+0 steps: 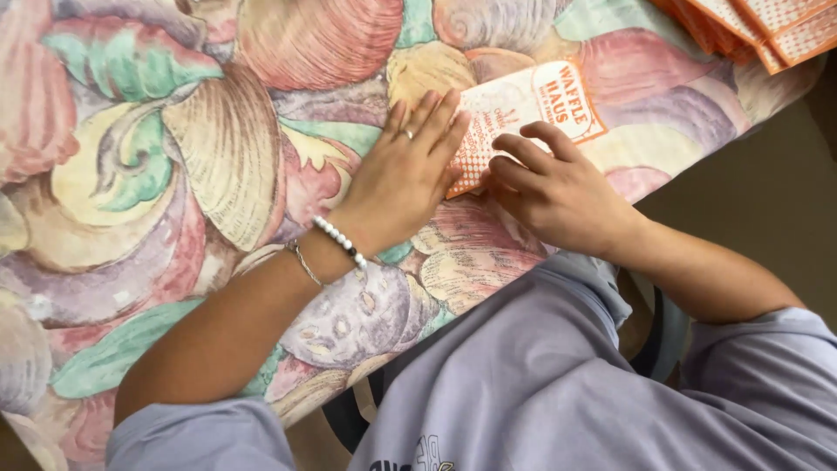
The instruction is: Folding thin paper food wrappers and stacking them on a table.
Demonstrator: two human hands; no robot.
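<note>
The left hand [403, 179] lies flat and open on an orange-and-white paper bag [523, 118]; the right hand [554, 192], fingers curled, presses its near edge against the floral-covered bench [174, 174].

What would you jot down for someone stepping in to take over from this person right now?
Left hand: flat, palm down, pressing the left end of the paper bag, fingers together.
Right hand: fingers curled, knuckles on the bag's lower edge, gripping nothing.
Bag: orange and white, lying flat on the patterned cloth near the table's edge.
Stack of similar orange bags sits at the far right corner.
Done: this bag lies flat under both hands.
Left: cannot tell how far the flattening or folding has got; the stack looks untouched.
</note>
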